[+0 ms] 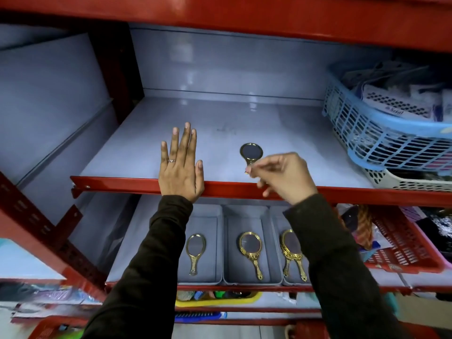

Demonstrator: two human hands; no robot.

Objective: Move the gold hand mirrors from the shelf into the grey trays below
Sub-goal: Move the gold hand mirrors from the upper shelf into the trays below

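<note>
Reaching onto the shelf point(244, 123) now, and the biggest worry is that red front lip point(146, 184): if I drag the mirror point(251, 152) forward instead of lifting it, I reckon the handle catches the edge and the thing tips off the front. Next risk down, the trays point(226, 243) below. Three grey ones, each with gold mirrors already lying in it, the right one partly hidden behind my sleeve. Drop this one in carelessly and it clacks on glass, maybe scratches.

Smaller still, the grip itself. My right hand point(286, 177) sits just in front of the last mirror, which lies flat on the shelf, face up, handle pointing at me. Thumb and forefinger are pinched narrow right at the handle's end; I can't tell whether they truly have it yet or only touch it. A pinch that far out on a thin handle looks likely to swing.

My left hand point(179, 165) lies flat, fingers point(182, 140) spread wide, palm down over the lip, holding nothing, well apart from the mirror.
</note>
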